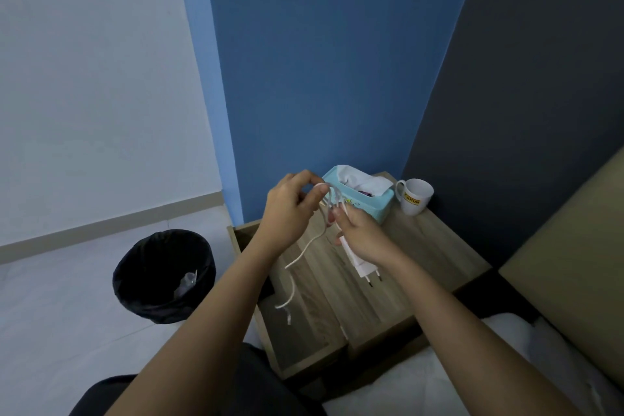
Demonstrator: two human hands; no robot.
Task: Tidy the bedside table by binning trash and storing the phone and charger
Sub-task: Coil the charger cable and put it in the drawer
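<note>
Both my hands hold the white charger above the wooden bedside table (422,246). My right hand (363,235) grips the white plug block (359,265), its two pins pointing down toward me. My left hand (292,204) pinches a loop of the white cable (305,248) close to the right hand's fingertips. The rest of the cable hangs down past the table's left side, its end connector (288,317) dangling over the pulled-out drawer (297,344). No phone is visible.
A black-lined bin (141,267) stands on the floor to the left, with a small clear bottle (187,280) inside. A teal tissue box (381,206) and a white mug (415,196) sit at the table's back. The bed lies at the lower right.
</note>
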